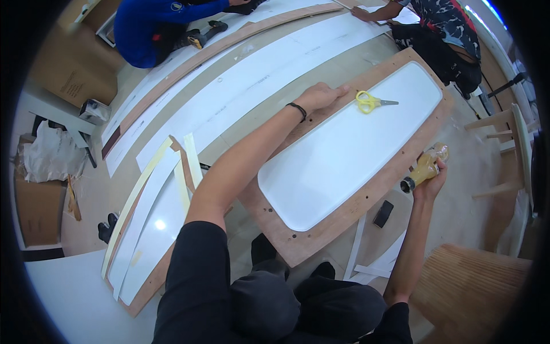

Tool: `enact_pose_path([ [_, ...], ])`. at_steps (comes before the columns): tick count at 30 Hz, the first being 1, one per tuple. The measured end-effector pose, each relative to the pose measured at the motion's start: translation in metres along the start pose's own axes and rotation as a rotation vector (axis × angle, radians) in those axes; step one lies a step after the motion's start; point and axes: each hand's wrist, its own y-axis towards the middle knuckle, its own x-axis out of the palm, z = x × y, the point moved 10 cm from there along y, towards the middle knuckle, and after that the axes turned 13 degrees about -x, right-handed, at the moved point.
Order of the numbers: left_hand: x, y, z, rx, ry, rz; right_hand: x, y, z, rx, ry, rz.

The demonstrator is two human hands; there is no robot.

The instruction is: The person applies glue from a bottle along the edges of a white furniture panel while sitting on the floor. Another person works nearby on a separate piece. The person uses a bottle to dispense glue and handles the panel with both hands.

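Note:
A wooden board (372, 209) with a long white rounded panel (338, 160) set on it lies slanted in front of me. My left hand (322, 97) is at the board's far edge, fingers curled over it. Yellow-handled scissors (369, 102) lie on the white panel, close to that hand. Beyond the board's right edge, my right hand (431, 182) is wrapped round a clear plastic bottle (425, 167) with yellowish contents. The bottle is tilted, its dark end toward the board. Several small dark holes dot the wood around the panel.
A second wood-and-white panel with loose strips (152, 229) lies at left. Long white sheets (246, 94) cover the floor ahead, where two people crouch. A small black block (383, 214) sits on the floor. At right stand a wooden chair (515, 149) and a ribbed wooden piece (467, 286).

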Motion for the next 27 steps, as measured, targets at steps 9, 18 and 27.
enact_pose_path([
  [9,-0.025,-0.003,-0.006,-0.039,0.014,0.14,0.024,0.049,0.028,0.025,0.072,-0.128],
  [18,-0.041,0.004,-0.02,-0.067,-0.065,0.296,0.064,0.112,0.064,0.049,-0.007,-0.22],
  [27,-0.047,0.001,-0.033,-0.103,-0.151,0.496,0.091,0.157,0.085,0.106,-0.149,-0.277],
])
